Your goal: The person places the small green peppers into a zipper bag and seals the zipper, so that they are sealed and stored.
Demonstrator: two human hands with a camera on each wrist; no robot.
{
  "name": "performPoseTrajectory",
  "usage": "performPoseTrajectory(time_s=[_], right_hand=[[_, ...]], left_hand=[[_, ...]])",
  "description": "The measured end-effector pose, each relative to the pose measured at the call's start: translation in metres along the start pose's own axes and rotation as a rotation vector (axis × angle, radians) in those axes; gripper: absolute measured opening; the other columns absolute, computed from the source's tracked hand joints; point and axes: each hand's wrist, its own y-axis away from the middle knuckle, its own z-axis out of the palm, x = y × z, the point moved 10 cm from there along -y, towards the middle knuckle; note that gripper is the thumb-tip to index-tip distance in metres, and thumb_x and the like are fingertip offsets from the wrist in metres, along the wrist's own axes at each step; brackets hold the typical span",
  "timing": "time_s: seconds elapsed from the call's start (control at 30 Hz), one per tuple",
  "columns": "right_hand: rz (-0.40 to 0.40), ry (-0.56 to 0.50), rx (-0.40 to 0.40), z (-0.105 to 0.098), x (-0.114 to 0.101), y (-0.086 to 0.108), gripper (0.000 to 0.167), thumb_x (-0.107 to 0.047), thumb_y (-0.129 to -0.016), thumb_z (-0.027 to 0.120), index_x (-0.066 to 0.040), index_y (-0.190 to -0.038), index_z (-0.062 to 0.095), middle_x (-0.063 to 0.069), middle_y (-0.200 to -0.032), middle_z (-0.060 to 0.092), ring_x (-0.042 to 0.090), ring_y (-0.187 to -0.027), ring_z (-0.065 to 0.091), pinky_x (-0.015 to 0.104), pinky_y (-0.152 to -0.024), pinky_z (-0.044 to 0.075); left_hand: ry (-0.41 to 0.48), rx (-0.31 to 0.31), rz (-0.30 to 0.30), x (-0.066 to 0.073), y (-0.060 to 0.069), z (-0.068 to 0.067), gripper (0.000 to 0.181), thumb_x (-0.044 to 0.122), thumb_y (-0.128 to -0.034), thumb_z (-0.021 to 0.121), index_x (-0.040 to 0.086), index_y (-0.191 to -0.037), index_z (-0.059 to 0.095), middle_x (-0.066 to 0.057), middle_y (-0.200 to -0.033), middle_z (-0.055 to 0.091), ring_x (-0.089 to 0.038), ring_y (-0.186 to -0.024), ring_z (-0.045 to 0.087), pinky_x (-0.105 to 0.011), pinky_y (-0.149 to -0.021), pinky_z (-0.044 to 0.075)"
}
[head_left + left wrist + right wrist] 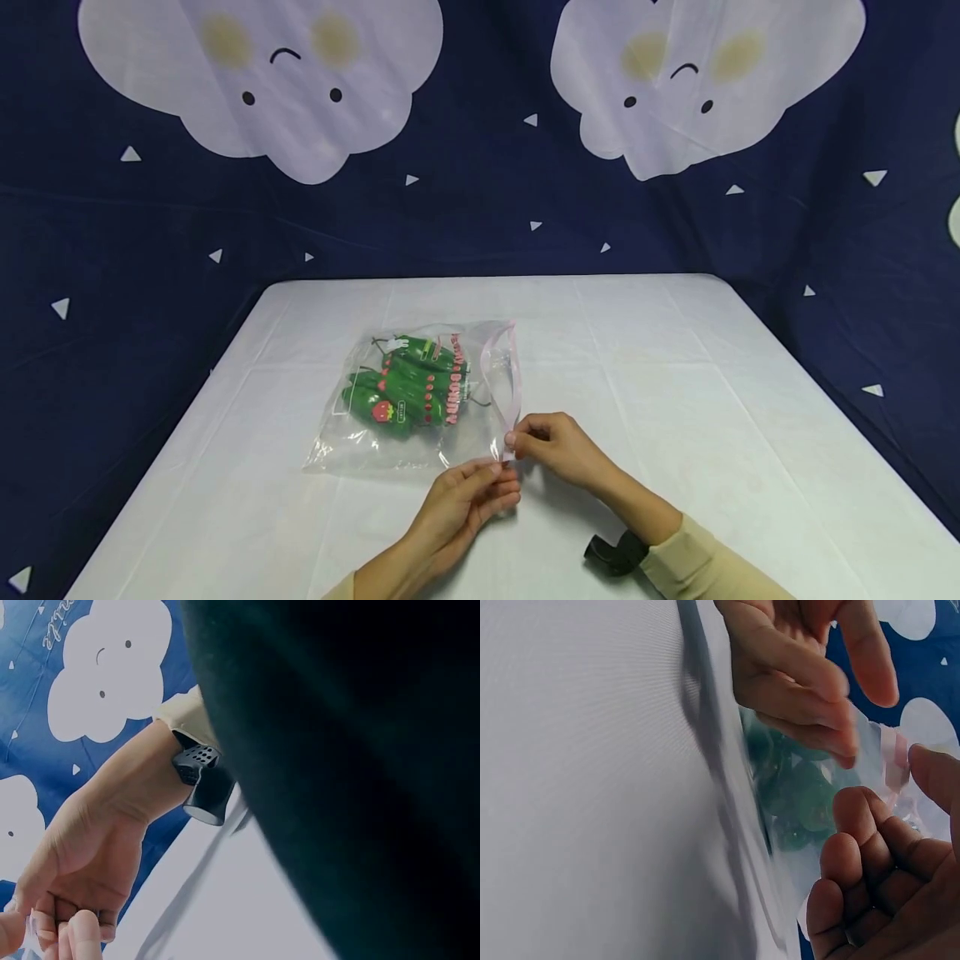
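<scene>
A clear zip bag (442,454) with a pink-edged opening lies on the white table. Inside it are several glossy green pepper-like pieces (371,408), partly covered by red and white print on the plastic. My right hand (566,450) pinches the near corner of the pink zip strip (895,761) between thumb and index finger, its other fingers curled loosely. Just beside that corner is my left hand (468,508), thumb and fingers apart in the right wrist view; whether a fingertip touches the plastic is unclear. Dark fabric hides much of the left wrist view.
The white-covered table (637,358) reaches back to a dark blue curtain (480,225) printed with clouds and small triangles. A black wrist camera (615,554) sits on the right forearm by the beige sleeve (705,558).
</scene>
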Motion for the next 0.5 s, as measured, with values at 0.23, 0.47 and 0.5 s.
performPoseTrajectory(time_s=[0.23,0.47,0.5], right_hand=[[-0.026,-0.038,-0.004,0.0037,0.0055,-0.0030,0.020,-0.026,-0.090,0.062,-0.011,-0.078,0.068,0.002,-0.074,0.066,0.004,-0.067,0.053,0.018,-0.061,0.046],[-0.048,-0.026,-0.002,0.0083,-0.0008,-0.0020,0.021,-0.025,-0.091,0.061,-0.011,-0.076,0.066,0.003,-0.072,0.065,0.003,-0.066,0.052,0.017,-0.060,0.045],[-0.052,-0.020,-0.002,0.0091,-0.0014,-0.0021,0.021,-0.025,-0.091,0.061,-0.012,-0.075,0.065,0.002,-0.072,0.064,0.002,-0.066,0.051,0.017,-0.060,0.045]], left_hand=[[0.005,0.014,0.006,0.0038,-0.0015,0.0015,0.025,0.014,-0.0911,0.061,-0.005,-0.106,0.056,-0.006,-0.092,0.068,-0.015,-0.091,0.067,-0.027,-0.088,0.058],[-0.007,0.047,0.018,0.0052,-0.0042,-0.0004,0.029,0.012,-0.0913,0.060,-0.009,-0.111,0.053,-0.005,-0.088,0.068,-0.012,-0.086,0.067,-0.025,-0.084,0.059],[-0.010,0.052,0.020,0.0052,-0.0046,-0.0009,0.030,0.012,-0.0911,0.060,-0.009,-0.111,0.054,-0.005,-0.087,0.068,-0.012,-0.085,0.067,-0.025,-0.083,0.059]])
